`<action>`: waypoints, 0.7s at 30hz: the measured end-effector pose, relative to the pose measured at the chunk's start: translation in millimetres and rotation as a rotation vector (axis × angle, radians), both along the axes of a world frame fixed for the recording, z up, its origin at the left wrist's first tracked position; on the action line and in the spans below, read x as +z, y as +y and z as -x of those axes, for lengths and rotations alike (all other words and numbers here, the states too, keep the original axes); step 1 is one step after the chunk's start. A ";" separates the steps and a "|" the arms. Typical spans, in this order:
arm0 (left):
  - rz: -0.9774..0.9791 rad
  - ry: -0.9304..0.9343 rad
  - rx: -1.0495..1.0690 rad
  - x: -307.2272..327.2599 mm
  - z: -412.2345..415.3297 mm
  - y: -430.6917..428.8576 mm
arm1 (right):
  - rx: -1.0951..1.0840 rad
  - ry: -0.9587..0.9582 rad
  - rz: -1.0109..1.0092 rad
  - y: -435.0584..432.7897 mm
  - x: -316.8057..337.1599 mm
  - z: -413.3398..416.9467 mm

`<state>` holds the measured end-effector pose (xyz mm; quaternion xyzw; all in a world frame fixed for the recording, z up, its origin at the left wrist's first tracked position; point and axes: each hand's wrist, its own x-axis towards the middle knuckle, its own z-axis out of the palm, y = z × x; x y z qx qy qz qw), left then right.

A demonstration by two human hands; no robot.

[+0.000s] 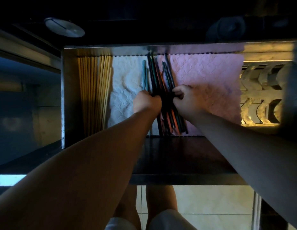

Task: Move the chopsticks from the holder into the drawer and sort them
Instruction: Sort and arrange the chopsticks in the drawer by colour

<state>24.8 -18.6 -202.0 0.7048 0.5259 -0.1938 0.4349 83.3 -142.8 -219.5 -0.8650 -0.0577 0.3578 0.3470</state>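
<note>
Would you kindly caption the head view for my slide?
Left hand and right hand grip dark chopsticks in the drawer.

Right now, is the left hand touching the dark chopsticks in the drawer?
Touching. In the head view the left hand curls its fingers round the dark chopsticks, no gap showing.

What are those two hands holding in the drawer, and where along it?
The left hand and the right hand both grip the bundle of dark chopsticks, roughly midway along its length.
</note>
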 end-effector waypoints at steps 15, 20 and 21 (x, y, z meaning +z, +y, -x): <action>0.188 -0.135 0.293 17.7 17.4 22.2 | 0.130 -0.299 0.171 17.1 10.4 4.3; 0.190 -0.131 0.279 19.2 28.2 27.6 | 0.109 -0.372 0.312 23.0 8.0 1.8; 0.193 -0.136 0.282 19.1 29.5 28.7 | 0.107 -0.350 0.342 23.3 7.1 -0.5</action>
